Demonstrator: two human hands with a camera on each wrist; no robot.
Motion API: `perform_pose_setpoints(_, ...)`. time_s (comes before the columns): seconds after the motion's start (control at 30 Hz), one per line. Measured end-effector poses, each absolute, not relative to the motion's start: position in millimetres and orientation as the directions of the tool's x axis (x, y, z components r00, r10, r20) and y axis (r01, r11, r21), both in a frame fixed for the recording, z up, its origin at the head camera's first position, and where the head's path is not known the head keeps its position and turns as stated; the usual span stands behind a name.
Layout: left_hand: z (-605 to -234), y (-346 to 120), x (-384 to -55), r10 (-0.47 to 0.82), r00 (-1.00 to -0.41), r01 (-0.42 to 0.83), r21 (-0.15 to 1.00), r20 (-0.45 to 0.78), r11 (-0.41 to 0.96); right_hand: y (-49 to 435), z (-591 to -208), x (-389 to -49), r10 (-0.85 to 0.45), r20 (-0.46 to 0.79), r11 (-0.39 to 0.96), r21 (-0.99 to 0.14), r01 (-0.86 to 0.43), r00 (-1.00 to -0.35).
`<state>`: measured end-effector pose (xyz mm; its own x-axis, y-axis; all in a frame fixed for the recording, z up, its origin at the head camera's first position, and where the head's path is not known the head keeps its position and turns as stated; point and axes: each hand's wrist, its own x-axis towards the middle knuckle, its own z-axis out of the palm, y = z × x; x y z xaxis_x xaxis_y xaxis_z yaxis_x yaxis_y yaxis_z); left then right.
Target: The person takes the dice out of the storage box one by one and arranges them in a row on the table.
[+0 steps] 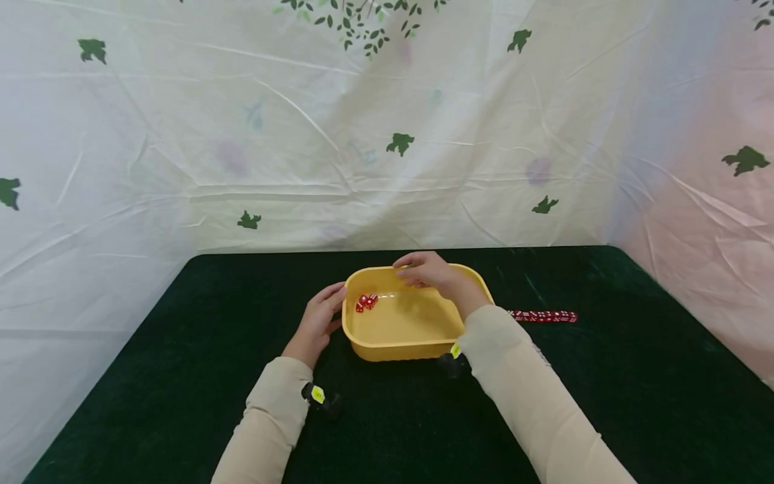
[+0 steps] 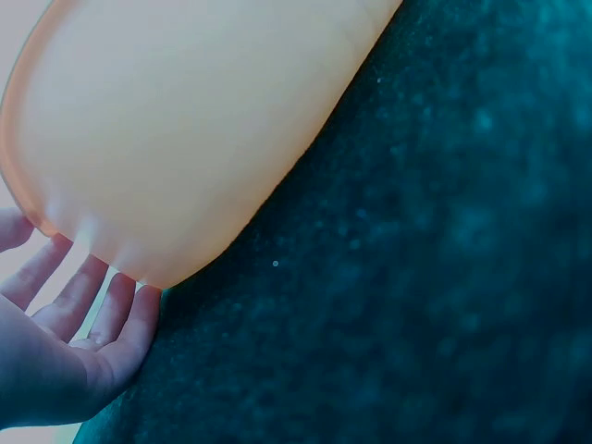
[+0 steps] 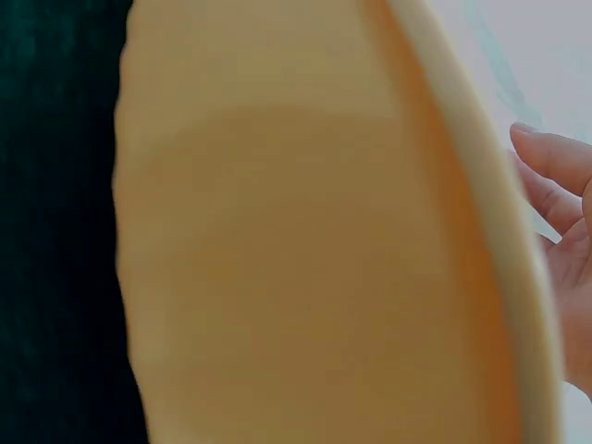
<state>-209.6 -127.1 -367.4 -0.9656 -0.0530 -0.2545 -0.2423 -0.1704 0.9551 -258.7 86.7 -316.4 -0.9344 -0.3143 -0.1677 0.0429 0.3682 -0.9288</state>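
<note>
Left hand [image 1: 316, 323], unclenched, is touching tub [image 1: 399, 352], ideally steadying it; right hand [image 1: 437, 274], loose, seemingly empty, is hovering above.

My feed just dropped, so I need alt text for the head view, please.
A person's left hand touches the left end of a yellow tub holding a few red dice, while the right hand is above its far side. To the tub's right, a row of red dice lies on a dark green table.
</note>
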Motion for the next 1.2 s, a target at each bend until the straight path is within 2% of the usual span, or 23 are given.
perform_pose_setpoints(0.2, -366, -127, -209, -0.051, -0.966, -0.242, 0.955, -0.254, -0.174, 72, -323, -256, -0.339, -0.190, 0.366, -0.929, 0.057, -0.921)
perform_pose_setpoints(0.57, -365, -128, -208, -0.051, -0.967, -0.239, 0.955, -0.252, -0.176, 53, -333, -256, -0.359, -0.248, 0.440, -0.895, 0.072, -0.900)
perform_pose_setpoints(0.87, -366, -127, -208, -0.050, -0.965, -0.243, 0.952, -0.256, -0.184, 46, -341, -258, -0.401, -0.260, 0.431, -0.900, 0.070, -0.879)
perform_pose_setpoints(1.2, -366, -128, -210, -0.052, -0.965, -0.243, 0.953, -0.256, -0.179, 44, -342, -257, -0.381, -0.299, 0.466, -0.879, 0.098, -0.875)
